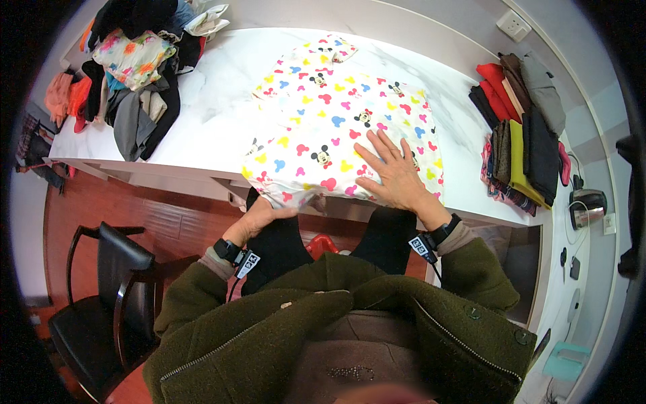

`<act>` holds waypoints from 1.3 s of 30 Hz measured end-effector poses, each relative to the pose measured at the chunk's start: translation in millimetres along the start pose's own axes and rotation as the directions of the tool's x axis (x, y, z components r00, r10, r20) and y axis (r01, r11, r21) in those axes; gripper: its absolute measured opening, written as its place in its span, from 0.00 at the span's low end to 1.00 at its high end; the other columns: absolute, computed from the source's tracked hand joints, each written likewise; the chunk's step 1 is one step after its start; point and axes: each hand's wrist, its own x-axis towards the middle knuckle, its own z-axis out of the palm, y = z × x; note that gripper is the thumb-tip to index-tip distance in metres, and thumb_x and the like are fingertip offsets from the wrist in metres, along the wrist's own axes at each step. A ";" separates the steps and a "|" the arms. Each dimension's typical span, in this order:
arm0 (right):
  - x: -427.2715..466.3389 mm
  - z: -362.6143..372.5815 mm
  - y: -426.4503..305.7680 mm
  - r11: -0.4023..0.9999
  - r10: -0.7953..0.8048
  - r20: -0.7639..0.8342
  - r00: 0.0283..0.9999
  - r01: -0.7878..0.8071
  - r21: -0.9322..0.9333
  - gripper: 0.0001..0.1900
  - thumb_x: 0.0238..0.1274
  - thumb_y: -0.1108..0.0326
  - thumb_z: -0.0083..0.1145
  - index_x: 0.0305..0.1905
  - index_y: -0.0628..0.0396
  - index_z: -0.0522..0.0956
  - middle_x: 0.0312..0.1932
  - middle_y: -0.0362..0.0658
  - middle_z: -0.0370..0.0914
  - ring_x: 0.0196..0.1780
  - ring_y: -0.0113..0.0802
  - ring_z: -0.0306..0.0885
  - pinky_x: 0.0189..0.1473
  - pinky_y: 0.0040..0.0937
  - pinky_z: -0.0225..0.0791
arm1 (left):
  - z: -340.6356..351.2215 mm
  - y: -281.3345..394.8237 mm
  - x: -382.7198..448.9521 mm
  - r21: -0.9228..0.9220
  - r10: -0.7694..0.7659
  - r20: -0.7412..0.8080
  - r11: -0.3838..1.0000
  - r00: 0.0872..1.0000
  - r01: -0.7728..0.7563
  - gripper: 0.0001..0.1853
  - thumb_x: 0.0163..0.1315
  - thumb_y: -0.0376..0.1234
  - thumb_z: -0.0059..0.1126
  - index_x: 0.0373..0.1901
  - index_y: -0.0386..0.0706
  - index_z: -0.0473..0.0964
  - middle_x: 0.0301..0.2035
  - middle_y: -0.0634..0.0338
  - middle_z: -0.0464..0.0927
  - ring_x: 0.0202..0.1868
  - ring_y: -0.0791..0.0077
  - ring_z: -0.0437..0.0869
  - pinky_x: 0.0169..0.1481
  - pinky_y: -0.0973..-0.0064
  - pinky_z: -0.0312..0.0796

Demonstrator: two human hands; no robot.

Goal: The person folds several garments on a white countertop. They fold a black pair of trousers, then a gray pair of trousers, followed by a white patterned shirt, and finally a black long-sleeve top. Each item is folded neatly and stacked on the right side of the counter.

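A white garment [308, 129] printed with colourful cartoon-mouse shapes lies spread on the white marble-patterned table [217, 111]. Its near hem hangs slightly over the front edge. My right hand [396, 174] rests palm down on its right part, fingers spread. At the near left corner is my left hand [265, 217], its thumb pointing right below the hem. The fingers of that hand are hidden by the cloth, so their grip cannot be made out. Some fabric beside it is bunched. At the far end, a short sleeve-like part [345, 52] is folded over.
A loose heap of clothes [136, 121] sits at the table's left end. Folded clothes [537, 146] are stacked on the right. Beyond them stand an electric kettle [588, 208] and scissors [563, 257]. A black armchair [123, 247] stands on the floor at left.
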 end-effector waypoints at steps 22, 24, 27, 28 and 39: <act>-31.8 -22.5 39.0 0.994 0.094 0.077 0.993 -0.089 -0.068 0.36 0.69 0.36 0.45 0.76 0.39 0.60 0.81 0.44 0.47 0.83 0.44 0.39 0.77 0.61 0.30 | 7.2 99.1 -3.3 -0.673 0.156 0.242 0.738 0.958 0.049 0.36 0.66 0.36 0.58 0.72 0.33 0.55 0.65 0.44 0.69 0.66 0.55 0.73 0.71 0.54 0.66; -33.7 -24.2 31.9 0.991 0.118 0.094 0.989 -0.111 -0.074 0.36 0.69 0.36 0.45 0.76 0.39 0.60 0.81 0.45 0.46 0.83 0.45 0.39 0.77 0.64 0.31 | 13.6 98.6 -4.3 -0.611 0.214 0.283 0.791 0.935 0.003 0.46 0.62 0.34 0.61 0.77 0.38 0.45 0.71 0.48 0.59 0.70 0.57 0.67 0.73 0.55 0.63; -38.3 -24.5 17.2 0.988 0.138 0.113 0.984 -0.128 -0.090 0.38 0.67 0.36 0.48 0.76 0.40 0.59 0.81 0.46 0.46 0.82 0.48 0.39 0.74 0.68 0.34 | 18.0 101.8 -1.7 -0.666 0.317 0.326 0.746 0.890 -0.021 0.42 0.60 0.25 0.60 0.75 0.38 0.50 0.70 0.50 0.61 0.70 0.61 0.66 0.74 0.64 0.61; -40.1 -25.1 12.9 0.989 0.120 0.103 0.987 -0.109 -0.104 0.39 0.65 0.36 0.50 0.76 0.41 0.59 0.80 0.47 0.46 0.82 0.49 0.40 0.73 0.71 0.37 | 19.4 103.2 -0.1 -0.619 0.271 0.281 0.784 0.920 -0.042 0.47 0.56 0.21 0.62 0.76 0.39 0.48 0.72 0.51 0.57 0.71 0.64 0.65 0.74 0.67 0.60; -52.3 -48.9 9.7 0.994 0.058 0.226 0.972 -0.036 -0.102 0.50 0.48 0.31 0.64 0.75 0.42 0.62 0.77 0.52 0.53 0.79 0.56 0.48 0.71 0.68 0.48 | 3.1 128.0 -22.6 -0.371 0.294 0.337 0.915 0.894 -0.161 0.37 0.50 0.15 0.52 0.68 0.37 0.68 0.65 0.49 0.70 0.66 0.68 0.72 0.72 0.69 0.63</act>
